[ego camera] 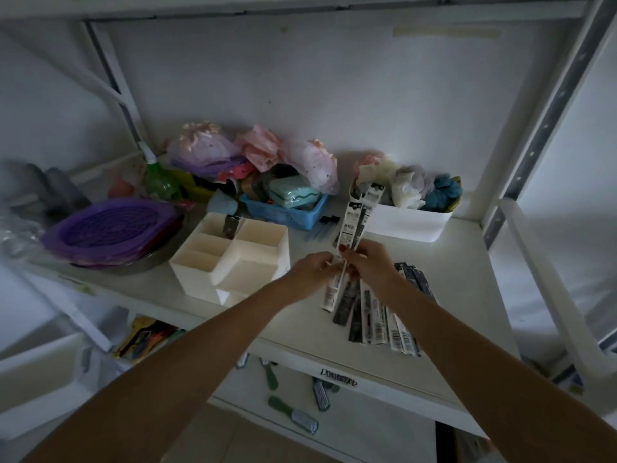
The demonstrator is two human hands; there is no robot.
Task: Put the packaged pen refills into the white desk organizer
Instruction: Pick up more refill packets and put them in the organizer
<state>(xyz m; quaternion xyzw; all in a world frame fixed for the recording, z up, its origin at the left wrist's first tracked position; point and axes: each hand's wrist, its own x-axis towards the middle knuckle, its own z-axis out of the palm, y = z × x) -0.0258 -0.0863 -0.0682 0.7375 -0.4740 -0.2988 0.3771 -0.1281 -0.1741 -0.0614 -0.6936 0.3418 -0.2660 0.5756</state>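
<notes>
A few light, flexible, slippery refill packets are pinched at their near ends by both hands' fingers; a mid-length grip is judged steadier.

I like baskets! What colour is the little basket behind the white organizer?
The basket is blue, seen best in the head view.

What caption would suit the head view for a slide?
Both hands, left hand and right hand, hold packaged pen refills upright beside the white desk organizer; more packs lie on the shelf.
</notes>
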